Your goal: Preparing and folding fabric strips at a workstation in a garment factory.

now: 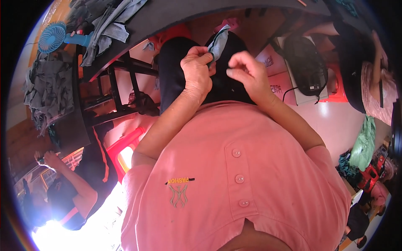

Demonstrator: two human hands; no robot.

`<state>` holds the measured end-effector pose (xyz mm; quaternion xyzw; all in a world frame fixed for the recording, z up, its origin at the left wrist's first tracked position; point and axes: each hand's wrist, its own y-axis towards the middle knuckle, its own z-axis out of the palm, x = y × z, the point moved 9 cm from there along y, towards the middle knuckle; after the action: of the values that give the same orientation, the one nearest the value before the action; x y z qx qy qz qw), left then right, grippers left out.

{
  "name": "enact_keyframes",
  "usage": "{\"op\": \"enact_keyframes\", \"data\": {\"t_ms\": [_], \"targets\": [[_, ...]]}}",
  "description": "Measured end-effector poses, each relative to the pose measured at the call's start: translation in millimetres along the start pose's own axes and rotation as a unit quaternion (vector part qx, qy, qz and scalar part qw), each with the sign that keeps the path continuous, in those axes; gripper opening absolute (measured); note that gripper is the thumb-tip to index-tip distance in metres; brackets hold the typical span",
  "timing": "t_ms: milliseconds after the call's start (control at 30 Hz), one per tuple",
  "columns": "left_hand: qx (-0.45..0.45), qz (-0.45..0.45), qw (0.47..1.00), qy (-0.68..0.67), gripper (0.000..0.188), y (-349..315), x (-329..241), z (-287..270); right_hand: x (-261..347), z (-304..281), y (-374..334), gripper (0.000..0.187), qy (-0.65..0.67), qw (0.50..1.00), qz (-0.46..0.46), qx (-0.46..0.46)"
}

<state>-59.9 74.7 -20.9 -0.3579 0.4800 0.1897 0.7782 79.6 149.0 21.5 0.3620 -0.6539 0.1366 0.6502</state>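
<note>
My left hand (198,70) pinches a small folded piece of pale blue-grey cloth (219,44) with a dark edge, over my lap. The cloth points up and away from the fingertips. A short gap to the right, my right hand (250,75) is raised with its fingers curled and the thumb near the forefinger. Whatever lies between those fingertips, if anything, is too small to tell. Beneath both hands are dark trousers (173,58).
A dark table (167,19) curves across the far side, with grey cloth strips (114,31) and a blue fan (52,37) at left. More grey pieces (50,88) hang there. Right of my lap stand a black fan-like item (303,62) and a red stool (337,85). Other people sit at both sides.
</note>
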Motion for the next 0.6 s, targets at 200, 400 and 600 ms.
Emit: {"op": "enact_keyframes", "data": {"t_ms": [200, 400, 600], "targets": [[0.080, 0.244, 0.959, 0.120, 0.038, -13.4, -30.4, 28.9, 6.0, 6.5, 12.2, 0.021, -0.102, 0.992, -0.036, -0.058], [0.084, 0.174, 0.978, 0.074, 0.022, -15.9, -18.8, 26.1, 14.5, 6.6, 15.0, 0.006, -0.015, 0.997, -0.067, -0.027], [0.073, 0.235, 0.953, 0.175, 0.013, -15.7, -15.4, 17.1, 6.1, 2.9, 11.1, 0.005, -0.007, 0.999, -0.035, 0.011]]}}
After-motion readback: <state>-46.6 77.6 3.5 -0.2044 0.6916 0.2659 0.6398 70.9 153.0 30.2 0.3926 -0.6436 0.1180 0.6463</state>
